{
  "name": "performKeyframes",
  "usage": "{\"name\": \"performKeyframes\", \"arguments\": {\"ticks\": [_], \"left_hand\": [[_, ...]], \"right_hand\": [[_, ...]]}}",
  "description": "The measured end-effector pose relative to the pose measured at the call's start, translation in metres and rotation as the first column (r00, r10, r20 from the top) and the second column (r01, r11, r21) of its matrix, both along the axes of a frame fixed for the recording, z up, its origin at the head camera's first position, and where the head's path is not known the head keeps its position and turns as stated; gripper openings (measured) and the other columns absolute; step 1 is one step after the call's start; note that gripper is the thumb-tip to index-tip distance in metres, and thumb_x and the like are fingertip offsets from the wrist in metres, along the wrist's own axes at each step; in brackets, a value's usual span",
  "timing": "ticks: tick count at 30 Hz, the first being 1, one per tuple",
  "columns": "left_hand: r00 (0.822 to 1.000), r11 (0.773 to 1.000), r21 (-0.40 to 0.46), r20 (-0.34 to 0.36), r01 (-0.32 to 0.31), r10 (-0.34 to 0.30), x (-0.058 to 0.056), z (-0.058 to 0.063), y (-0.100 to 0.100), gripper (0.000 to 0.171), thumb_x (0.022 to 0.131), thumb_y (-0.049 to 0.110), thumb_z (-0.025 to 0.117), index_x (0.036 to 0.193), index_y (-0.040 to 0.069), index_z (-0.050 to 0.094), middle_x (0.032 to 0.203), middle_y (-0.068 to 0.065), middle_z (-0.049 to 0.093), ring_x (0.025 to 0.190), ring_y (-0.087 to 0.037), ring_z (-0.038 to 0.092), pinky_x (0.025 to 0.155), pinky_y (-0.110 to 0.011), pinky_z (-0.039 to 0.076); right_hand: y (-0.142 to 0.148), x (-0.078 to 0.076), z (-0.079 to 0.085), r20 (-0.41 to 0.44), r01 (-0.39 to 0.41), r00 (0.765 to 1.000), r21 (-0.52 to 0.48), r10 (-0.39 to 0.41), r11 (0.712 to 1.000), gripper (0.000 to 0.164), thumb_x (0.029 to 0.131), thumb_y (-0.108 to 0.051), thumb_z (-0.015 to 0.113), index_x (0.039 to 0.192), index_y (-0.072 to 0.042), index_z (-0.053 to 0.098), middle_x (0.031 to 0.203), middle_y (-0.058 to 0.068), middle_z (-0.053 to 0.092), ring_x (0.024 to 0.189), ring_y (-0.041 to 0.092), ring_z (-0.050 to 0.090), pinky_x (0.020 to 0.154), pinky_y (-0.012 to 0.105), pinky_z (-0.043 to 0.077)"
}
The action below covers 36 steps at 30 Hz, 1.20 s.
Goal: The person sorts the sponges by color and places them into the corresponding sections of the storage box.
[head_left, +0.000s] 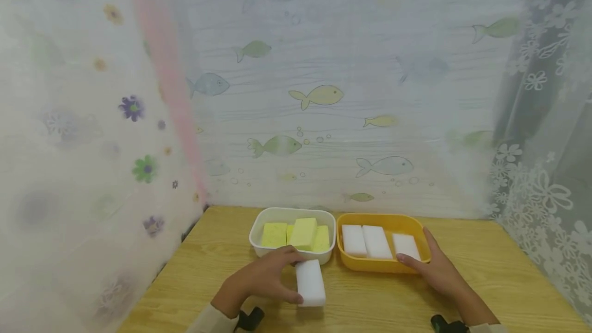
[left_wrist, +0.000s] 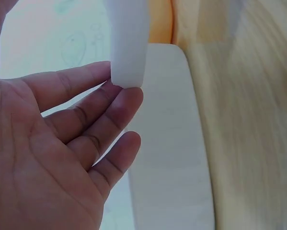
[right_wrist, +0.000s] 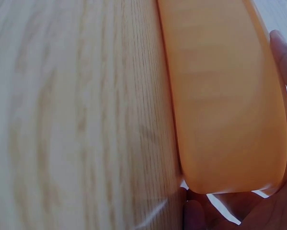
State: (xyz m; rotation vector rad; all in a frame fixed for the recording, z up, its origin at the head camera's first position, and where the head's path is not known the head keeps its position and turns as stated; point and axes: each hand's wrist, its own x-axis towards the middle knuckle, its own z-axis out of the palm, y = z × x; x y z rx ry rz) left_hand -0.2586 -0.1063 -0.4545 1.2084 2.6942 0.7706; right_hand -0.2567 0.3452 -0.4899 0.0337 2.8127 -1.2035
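My left hand point(head_left: 264, 275) pinches a white sponge block point(head_left: 311, 285) between thumb and fingertips, just in front of the white container point(head_left: 257, 230). In the left wrist view the fingertips meet the lower end of the block, and the little finger is free of it. Yellow sponge blocks point(head_left: 303, 234) lie in the white container, one on top of the others. My right hand point(head_left: 443, 270) grips the right end of the orange container point(head_left: 370, 265), thumb over the front rim and fingers round the end. Inside are white sponge blocks point(head_left: 376, 242), two side by side and one apart at the right.
Both containers stand side by side on a wooden table point(head_left: 185, 271), near its back edge. Behind the table hangs a curtain point(head_left: 319, 66) printed with fish, with flowered sheets at the left and right. Dark wrist mounts point(head_left: 251, 318) show at both cuffs.
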Motion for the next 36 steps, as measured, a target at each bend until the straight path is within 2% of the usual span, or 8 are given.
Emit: {"name": "performKeyframes", "arguments": {"ticks": [4,8,14,21,29,36], "left_hand": [[1.000,1.000,0.014,-0.015,0.021,-0.021,-0.003,0.006,0.006,0.084,0.078,0.061,0.084,0.146,0.020,0.057,0.124,0.012,0.059,0.116,-0.012,0.060,0.101,-0.031,0.052],[0.999,0.999,0.028,-0.001,0.045,-0.045,-0.008,0.011,0.012,0.090,0.079,0.061,0.083,0.149,0.014,0.054,0.127,0.011,0.060,0.118,-0.010,0.058,0.102,-0.035,0.052],[0.999,0.999,0.025,0.013,0.045,-0.045,-0.016,0.020,0.025,0.094,0.078,0.063,0.082,0.152,0.014,0.049,0.128,0.011,0.061,0.119,-0.007,0.058,0.104,-0.033,0.051],[0.997,0.997,0.023,-0.024,0.073,-0.072,-0.031,0.028,0.050,0.094,0.078,0.061,0.083,0.152,0.012,0.050,0.128,0.010,0.062,0.118,-0.007,0.058,0.102,-0.030,0.052],[0.996,0.999,-0.028,-0.087,0.025,-0.028,-0.050,0.037,0.076,0.092,0.077,0.060,0.084,0.149,0.011,0.051,0.129,0.006,0.061,0.119,-0.008,0.059,0.103,-0.028,0.051],[0.994,0.997,-0.074,-0.106,-0.019,0.011,-0.065,0.034,0.091,0.092,0.080,0.060,0.082,0.150,0.010,0.050,0.134,0.001,0.058,0.122,-0.017,0.059,0.102,-0.029,0.051]], "right_hand": [[0.000,0.000,0.000,0.001,-0.002,1.000,-0.003,0.002,1.000,0.121,0.095,-0.067,0.061,0.161,-0.018,-0.027,0.168,0.035,-0.005,0.148,0.064,0.012,0.110,0.081,0.024],[0.001,0.000,0.000,0.000,-0.007,1.000,-0.014,0.007,1.000,0.121,0.095,-0.066,0.062,0.161,-0.019,-0.027,0.168,0.034,-0.006,0.149,0.064,0.011,0.110,0.081,0.024],[0.001,-0.002,-0.001,0.009,-0.002,1.000,-0.021,0.002,1.000,0.121,0.095,-0.066,0.062,0.161,-0.018,-0.027,0.168,0.034,-0.006,0.149,0.063,0.009,0.112,0.080,0.021],[0.001,-0.001,-0.002,0.009,0.000,1.000,-0.021,0.000,1.000,0.121,0.095,-0.066,0.062,0.161,-0.017,-0.027,0.168,0.034,-0.007,0.149,0.063,0.010,0.111,0.081,0.022],[0.003,-0.001,-0.003,-0.002,-0.010,1.000,-0.027,0.010,1.000,0.121,0.096,-0.066,0.062,0.161,-0.017,-0.027,0.168,0.033,-0.009,0.149,0.063,0.008,0.111,0.081,0.023],[0.002,-0.002,-0.003,0.007,0.000,1.000,-0.031,0.001,1.000,0.121,0.095,-0.066,0.062,0.161,-0.017,-0.027,0.168,0.034,-0.007,0.149,0.063,0.008,0.112,0.080,0.022]]}}
